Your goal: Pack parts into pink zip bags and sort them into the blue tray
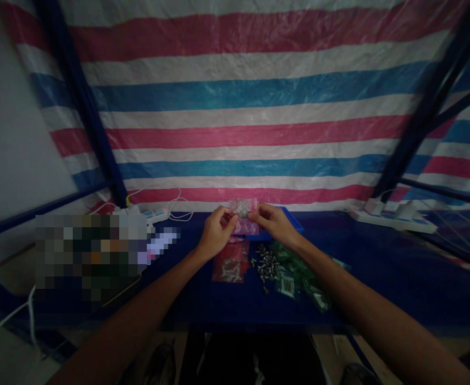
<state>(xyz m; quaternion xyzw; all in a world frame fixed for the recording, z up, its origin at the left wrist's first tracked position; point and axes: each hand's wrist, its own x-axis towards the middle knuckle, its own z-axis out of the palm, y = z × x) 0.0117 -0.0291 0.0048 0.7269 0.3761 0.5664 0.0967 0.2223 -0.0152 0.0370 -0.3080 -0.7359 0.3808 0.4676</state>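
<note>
Above the middle of the blue tabletop (359, 256), the left hand (217, 231) and the right hand (275, 220) each pinch one side of a small pink bag (246, 227) between thumb and fingers; a blue tray (293, 219) sits partly hidden behind the right hand; an uneven pull could tear the thin film and spill what it holds, and a slipped pinch could drop it onto the red bags (230, 270) or among the loose screws (267, 262), with green bags (307, 275) close beside; the pink bag looks see-through, shiny and creased, a pale cluster gathered in its upper part, too blurred to identify.
</note>
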